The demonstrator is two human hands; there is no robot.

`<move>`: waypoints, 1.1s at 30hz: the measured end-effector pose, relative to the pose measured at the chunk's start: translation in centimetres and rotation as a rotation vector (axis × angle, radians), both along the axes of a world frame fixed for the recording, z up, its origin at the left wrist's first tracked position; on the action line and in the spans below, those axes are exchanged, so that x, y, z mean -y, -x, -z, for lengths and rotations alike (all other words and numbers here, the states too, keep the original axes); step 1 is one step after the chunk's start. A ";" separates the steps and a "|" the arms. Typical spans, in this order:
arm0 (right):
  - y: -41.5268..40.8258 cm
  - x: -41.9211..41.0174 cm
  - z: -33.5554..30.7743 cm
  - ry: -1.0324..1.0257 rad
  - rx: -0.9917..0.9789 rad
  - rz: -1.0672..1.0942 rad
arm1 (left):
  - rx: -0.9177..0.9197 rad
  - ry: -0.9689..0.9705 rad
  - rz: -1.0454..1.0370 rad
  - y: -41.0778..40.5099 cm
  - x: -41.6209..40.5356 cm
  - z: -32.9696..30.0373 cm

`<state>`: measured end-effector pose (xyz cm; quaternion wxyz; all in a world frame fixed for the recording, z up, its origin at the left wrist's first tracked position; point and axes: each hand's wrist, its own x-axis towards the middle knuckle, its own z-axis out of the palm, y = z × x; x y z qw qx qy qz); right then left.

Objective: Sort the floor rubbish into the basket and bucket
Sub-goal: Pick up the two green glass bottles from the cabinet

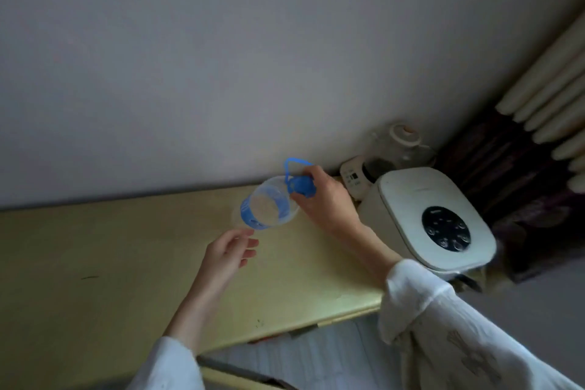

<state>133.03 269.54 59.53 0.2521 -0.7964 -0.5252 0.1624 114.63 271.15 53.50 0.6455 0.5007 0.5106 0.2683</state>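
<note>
A clear plastic bottle [266,207] with a blue label, blue cap and blue carry loop is tilted over the yellow tabletop [110,263], close to the wall. My right hand [326,199] grips it at the blue cap end. My left hand [231,250] hovers just below the bottle's base with its fingers relaxed and holds nothing; whether its fingertips touch the bottle I cannot tell. No basket or bucket is in view.
A white rice cooker [433,218] with a round black panel stands at the table's right end. Behind it are a glass kettle [399,146] and a small white device [353,177]. A radiator [554,89] and dark cloth fill the right corner.
</note>
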 end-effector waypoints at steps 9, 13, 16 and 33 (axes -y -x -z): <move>-6.5 25.4 -0.8 -0.181 -0.229 0.450 | 0.028 -0.034 0.351 -10.2 13.3 -1.2; -8.3 39.0 0.3 -0.245 -0.198 0.692 | 0.019 -0.038 0.569 -14.7 23.3 -1.0; -9.5 50.3 1.4 -0.221 -0.155 0.886 | -0.014 -0.022 0.770 -18.2 32.4 -0.2; -17.5 75.8 14.3 -0.099 -0.352 1.635 | -0.267 0.030 1.246 -35.7 52.2 10.4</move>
